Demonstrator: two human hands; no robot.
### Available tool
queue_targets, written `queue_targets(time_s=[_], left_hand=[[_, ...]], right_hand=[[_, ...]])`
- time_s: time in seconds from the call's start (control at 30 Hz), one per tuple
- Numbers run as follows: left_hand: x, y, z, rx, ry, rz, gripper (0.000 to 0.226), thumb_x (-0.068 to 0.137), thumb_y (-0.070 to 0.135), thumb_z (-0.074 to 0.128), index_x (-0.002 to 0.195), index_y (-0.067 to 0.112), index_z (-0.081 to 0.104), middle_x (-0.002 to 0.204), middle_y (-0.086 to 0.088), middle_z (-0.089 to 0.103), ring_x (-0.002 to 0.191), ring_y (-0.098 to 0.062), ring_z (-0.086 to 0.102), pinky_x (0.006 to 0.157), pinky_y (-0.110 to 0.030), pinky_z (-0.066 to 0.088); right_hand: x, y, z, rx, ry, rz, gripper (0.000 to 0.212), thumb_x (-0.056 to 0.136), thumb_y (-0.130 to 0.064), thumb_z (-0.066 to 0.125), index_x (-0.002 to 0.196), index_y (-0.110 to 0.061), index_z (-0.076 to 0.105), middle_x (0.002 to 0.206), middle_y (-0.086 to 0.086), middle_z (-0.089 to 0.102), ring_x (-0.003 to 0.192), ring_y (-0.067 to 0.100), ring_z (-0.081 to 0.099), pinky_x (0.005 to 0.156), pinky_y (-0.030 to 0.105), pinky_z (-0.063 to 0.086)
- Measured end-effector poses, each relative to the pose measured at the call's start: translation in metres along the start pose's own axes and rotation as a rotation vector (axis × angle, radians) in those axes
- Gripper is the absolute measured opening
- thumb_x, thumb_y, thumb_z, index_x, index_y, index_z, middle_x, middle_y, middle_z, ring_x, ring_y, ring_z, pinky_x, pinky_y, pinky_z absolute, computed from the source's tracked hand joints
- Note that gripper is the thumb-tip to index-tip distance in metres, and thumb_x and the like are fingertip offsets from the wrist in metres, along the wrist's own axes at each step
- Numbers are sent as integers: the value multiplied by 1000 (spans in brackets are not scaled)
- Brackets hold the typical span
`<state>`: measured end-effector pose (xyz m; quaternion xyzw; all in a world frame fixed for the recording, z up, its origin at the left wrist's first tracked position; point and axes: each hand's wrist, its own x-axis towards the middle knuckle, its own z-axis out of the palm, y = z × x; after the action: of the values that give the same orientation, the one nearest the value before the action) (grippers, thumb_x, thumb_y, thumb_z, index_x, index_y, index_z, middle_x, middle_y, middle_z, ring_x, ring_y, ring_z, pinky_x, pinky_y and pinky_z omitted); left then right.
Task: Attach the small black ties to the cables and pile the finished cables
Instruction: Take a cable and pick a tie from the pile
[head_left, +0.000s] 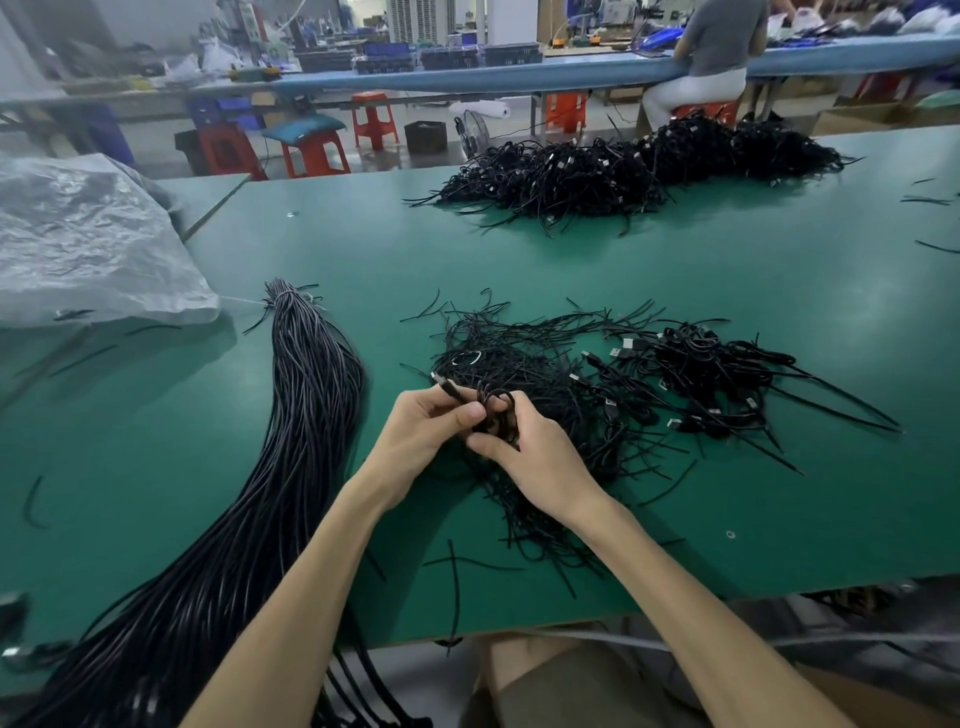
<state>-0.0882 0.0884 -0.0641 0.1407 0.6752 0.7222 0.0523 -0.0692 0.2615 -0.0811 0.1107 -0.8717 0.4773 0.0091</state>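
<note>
**Both hands on one coiled cable**

I see left hand curled, thumb and fingers pinching the plug end; right hand pinches the coiled cable from the other side. The coil sits between both thumbs, over the loose ties on the green table. Uncoiled cable bundle lies left of the left hand, small pile of tied cables to the right, bigger pile far across
</note>
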Motion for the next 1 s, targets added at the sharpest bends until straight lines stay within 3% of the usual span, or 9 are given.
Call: queue_targets(time_s=[0.1, 0.2, 0.27, 0.33, 0.43, 0.57, 0.73, 0.83, 1.0], left_hand=[[0, 0, -1, 38, 13, -5, 19, 80, 27, 77, 95, 18, 83, 101, -15, 78, 85, -21, 71, 73, -26, 57], [0, -1, -2, 88, 7, 5, 20, 81, 30, 78, 95, 17, 83, 90, -30, 71, 65, -16, 58, 60, -23, 47], [1, -2, -3, 117, 10, 17, 22, 83, 29, 77, 94, 10, 81, 89, -34, 68, 67, -21, 53, 62, -25, 45], [1, -4, -5, 114, 19, 9, 25, 84, 28, 76, 91, 4, 78, 84, -24, 70, 69, -23, 54, 64, -26, 48], [1, -4, -4, 121, 44, 2, 18, 87, 28, 71, 82, 11, 77, 76, -3, 72, 64, -14, 57, 63, -21, 50], [3, -3, -1, 197, 105, 16, 20, 93, 28, 67, 80, 14, 73, 73, -12, 66, 62, -19, 52, 59, -24, 46], [4, -4, -1, 309, 163, -2, 25, 100, 26, 64, 83, 9, 71, 48, 0, 51, 45, -10, 39, 49, -18, 34], [4, -4, -1, 304, 162, -7, 24, 100, 26, 65, 89, 6, 71, 47, 2, 49, 43, -9, 37, 47, -18, 32], [4, -1, -2, 119, 203, -22, 36, 96, 19, 70, 122, -1, 53, 60, -2, 54, 49, -13, 47, 53, -19, 40]], right_hand=[[0, -1, 1, -16, -18, 5, 29, 95, -48, 65, 111, -27, 51, 100, -11, 70, 92, 15, 65, 76, 35, 48], [0, -1, 2, -44, -33, 14, 27, 97, -47, 63, 110, -26, 51, 94, -9, 72, 90, 18, 67, 84, 44, 52], [0, -1, 2, -48, -32, 17, 27, 97, -47, 63, 110, -26, 52, 93, -9, 72, 90, 18, 68, 85, 45, 53], [-1, -1, 1, -41, -24, 22, 27, 96, -47, 63, 109, -26, 51, 94, -9, 72, 90, 18, 67, 84, 45, 53], [-3, -2, 1, -15, -3, 13, 37, 95, -49, 65, 121, -27, 49, 99, -13, 70, 94, 16, 67, 83, 40, 51], [-7, -6, 3, -55, 34, -38, 72, 95, -48, 67, 150, -28, 26, 114, -2, 68, 104, 21, 65, 90, 40, 50], [-8, -8, 4, -149, 36, -64, 77, 98, -45, 63, 158, -25, 21, 125, 0, 61, 108, 23, 62, 95, 41, 50], [-8, -8, 4, -179, 49, -82, 66, 103, -41, 56, 158, -20, 26, 116, -5, 58, 109, 23, 60, 93, 42, 50], [-10, -11, 4, -183, 64, -93, 58, 106, -36, 50, 157, -18, 29, 129, 0, 56, 112, 22, 58, 91, 40, 48]])
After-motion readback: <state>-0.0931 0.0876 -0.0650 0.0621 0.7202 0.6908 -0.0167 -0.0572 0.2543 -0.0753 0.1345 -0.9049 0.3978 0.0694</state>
